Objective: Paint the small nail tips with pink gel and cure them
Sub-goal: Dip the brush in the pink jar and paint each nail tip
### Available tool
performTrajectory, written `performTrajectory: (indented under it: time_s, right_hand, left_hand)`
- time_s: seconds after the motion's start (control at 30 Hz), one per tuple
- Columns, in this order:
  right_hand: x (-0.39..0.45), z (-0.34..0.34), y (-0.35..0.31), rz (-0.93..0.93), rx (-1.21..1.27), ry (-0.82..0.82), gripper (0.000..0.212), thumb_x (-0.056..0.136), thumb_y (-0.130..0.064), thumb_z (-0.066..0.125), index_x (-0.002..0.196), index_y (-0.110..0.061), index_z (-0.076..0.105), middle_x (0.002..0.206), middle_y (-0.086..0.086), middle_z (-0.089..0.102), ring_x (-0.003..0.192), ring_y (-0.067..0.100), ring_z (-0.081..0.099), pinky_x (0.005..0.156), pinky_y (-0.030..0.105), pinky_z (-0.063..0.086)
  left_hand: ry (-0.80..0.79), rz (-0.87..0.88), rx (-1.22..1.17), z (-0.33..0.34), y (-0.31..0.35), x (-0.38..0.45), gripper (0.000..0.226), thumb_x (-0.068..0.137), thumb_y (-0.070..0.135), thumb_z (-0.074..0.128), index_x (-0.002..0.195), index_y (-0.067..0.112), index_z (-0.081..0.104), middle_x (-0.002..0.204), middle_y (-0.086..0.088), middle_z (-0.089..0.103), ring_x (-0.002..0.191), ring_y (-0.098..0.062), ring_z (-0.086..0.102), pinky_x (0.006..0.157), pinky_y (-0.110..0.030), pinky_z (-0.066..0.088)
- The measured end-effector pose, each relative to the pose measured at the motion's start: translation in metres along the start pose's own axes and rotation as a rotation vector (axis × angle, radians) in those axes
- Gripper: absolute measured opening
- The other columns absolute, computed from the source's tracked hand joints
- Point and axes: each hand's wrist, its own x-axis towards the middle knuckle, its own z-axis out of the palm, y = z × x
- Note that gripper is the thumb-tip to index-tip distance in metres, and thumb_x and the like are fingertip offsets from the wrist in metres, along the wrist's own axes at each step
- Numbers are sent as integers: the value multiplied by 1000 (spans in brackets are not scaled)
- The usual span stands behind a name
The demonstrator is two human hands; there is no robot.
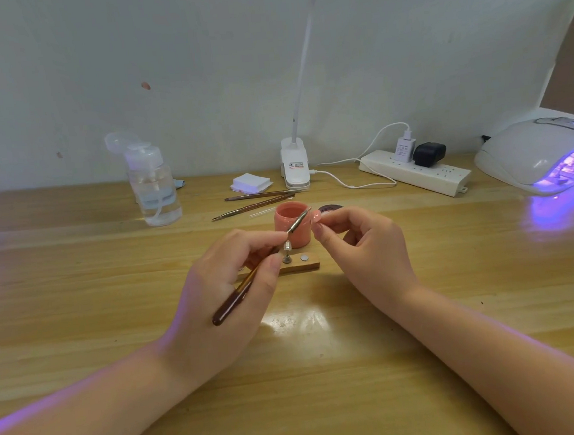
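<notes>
Brush (249, 282), dark handle, metal ferrule, gripped in left hand (216, 291), its bristle end over the open pink gel jar (293, 227). Nail tip (316, 216), pink, pinched between thumb and forefinger of right hand (359, 242), just beside the jar rim. Wooden holder block (303, 263) with metal stand lies below, on wooden table (113, 299). Curing lamp (541, 156) glows violet, far right. Two spare brushes (257, 200) behind the jar.
</notes>
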Motion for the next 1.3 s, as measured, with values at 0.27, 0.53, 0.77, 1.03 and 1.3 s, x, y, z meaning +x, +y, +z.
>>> performTrajectory:
  time_s: [0.27,0.53,0.77,1.03,1.3]
  right_hand:
    - [0,-1,-1,6,-7,-1,6,85,-19,71,88,-25,71,79,-11,70,54,5,51,58,29,48]
    - [0,0,-1,1,11,-8,5,85,-20,71,88,-24,71,79,-11,70,53,6,50,57,28,47]
    - [0,1,0,-10,29,-2,4,85,-19,72,87,-23,72,79,-9,71,51,6,48,56,26,45]
    - [0,0,1,-8,24,-11,5,85,-20,71,88,-24,71,76,-12,69,52,6,49,57,27,46]
    - [0,1,2,-28,43,-27,6,85,-19,71,91,-20,73,78,-11,70,51,6,47,53,23,43]
  left_hand:
    - [-40,35,-33,-1,-1,-2,21,89,27,47,104,25,62,88,8,64,87,-11,61,77,-15,45]
    - [13,-26,-73,0,1,-1,20,93,32,46,109,33,58,100,27,66,96,-2,63,78,-8,44]
    - [-2,-68,-128,1,-1,-2,20,93,35,46,106,40,60,99,24,68,97,-5,65,80,-18,50]
    - [33,-46,-132,-2,-2,-4,21,91,34,43,102,35,62,92,13,69,91,-13,66,79,-31,52]
    - [20,-72,-133,0,-2,0,21,94,34,46,107,43,60,99,22,69,95,-9,65,80,-22,51]
